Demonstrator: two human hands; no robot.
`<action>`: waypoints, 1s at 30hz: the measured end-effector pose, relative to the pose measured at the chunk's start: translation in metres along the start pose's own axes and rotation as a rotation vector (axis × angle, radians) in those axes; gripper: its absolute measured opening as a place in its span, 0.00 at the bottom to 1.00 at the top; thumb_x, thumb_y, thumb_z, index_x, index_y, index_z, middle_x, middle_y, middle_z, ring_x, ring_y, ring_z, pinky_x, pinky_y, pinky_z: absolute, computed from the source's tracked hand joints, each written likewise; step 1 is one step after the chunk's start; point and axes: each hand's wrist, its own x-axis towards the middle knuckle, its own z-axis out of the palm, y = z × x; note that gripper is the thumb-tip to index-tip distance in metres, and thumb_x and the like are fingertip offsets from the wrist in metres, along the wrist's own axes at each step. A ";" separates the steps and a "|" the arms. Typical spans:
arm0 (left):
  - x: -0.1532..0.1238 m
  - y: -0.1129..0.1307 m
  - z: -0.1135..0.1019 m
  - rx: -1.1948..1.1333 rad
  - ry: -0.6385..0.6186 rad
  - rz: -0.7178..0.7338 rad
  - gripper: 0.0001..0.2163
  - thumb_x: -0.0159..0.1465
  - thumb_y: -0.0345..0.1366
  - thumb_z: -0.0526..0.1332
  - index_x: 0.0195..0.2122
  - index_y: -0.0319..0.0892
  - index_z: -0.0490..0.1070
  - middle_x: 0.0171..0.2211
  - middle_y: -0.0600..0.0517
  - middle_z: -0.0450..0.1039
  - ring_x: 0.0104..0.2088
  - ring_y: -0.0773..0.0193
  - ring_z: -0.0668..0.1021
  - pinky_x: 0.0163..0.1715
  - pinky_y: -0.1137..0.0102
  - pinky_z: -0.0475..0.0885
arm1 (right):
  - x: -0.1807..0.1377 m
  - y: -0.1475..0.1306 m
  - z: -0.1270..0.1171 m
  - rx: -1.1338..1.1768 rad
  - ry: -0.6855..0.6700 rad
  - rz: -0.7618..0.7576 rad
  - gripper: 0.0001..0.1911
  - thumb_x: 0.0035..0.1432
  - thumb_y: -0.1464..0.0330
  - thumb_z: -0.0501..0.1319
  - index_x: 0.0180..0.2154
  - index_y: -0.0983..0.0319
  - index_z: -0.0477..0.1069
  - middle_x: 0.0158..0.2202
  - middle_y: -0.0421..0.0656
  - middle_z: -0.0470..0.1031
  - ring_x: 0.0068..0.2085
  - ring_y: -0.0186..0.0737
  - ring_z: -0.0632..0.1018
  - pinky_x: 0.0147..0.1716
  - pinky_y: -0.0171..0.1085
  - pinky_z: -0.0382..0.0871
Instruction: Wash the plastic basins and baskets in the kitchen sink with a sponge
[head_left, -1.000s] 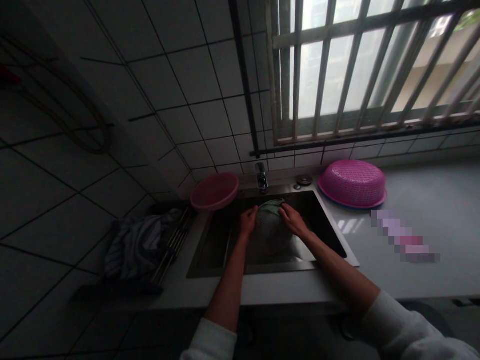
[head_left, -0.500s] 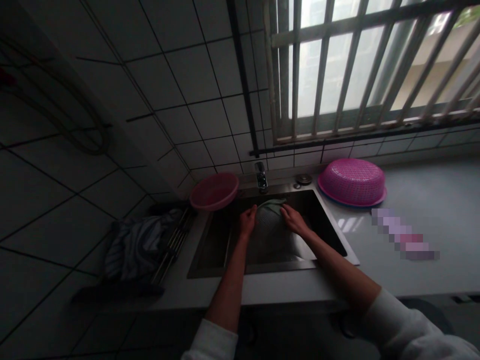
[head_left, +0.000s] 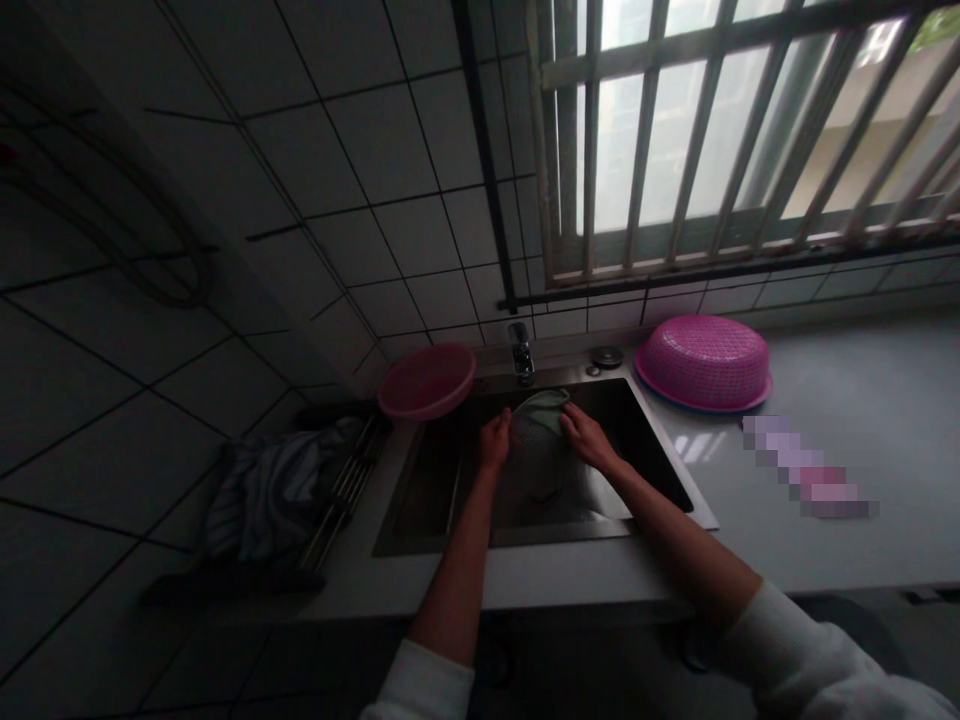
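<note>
Both my hands are inside the steel sink, under the tap. My left hand and my right hand each grip a side of a pale green perforated basket, which is tilted on its edge above the sink bottom. The fingers of both hands are curled round its rim. The light is dim, and I cannot tell whether water is running.
A pink basin leans at the sink's back left corner. A magenta perforated basket lies upside down on the counter at the right. A striped cloth lies on a rack left of the sink. Barred window above.
The green basket has been tipped up further and lifted a little, so more of the sink bottom shows below it. My hands stay on its two sides.
</note>
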 end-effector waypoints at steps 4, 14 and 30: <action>0.000 -0.005 0.007 -0.018 -0.139 0.044 0.29 0.58 0.69 0.61 0.29 0.43 0.68 0.23 0.57 0.65 0.25 0.65 0.71 0.27 0.71 0.66 | 0.007 0.017 -0.012 0.036 0.124 0.116 0.26 0.73 0.61 0.51 0.65 0.64 0.72 0.65 0.53 0.73 0.67 0.51 0.72 0.69 0.51 0.63; 0.011 -0.004 -0.008 0.142 0.027 0.126 0.15 0.64 0.32 0.53 0.47 0.41 0.76 0.47 0.44 0.80 0.48 0.57 0.80 0.52 0.63 0.71 | -0.004 -0.009 0.010 0.039 -0.074 -0.239 0.23 0.68 0.72 0.56 0.61 0.59 0.76 0.67 0.53 0.70 0.68 0.51 0.70 0.68 0.53 0.64; 0.002 0.006 -0.004 0.132 -0.052 -0.117 0.31 0.60 0.68 0.57 0.24 0.41 0.73 0.20 0.51 0.71 0.24 0.61 0.73 0.27 0.67 0.62 | -0.005 -0.012 0.002 -0.035 0.020 -0.096 0.24 0.72 0.60 0.55 0.64 0.58 0.73 0.69 0.51 0.68 0.71 0.53 0.67 0.70 0.56 0.62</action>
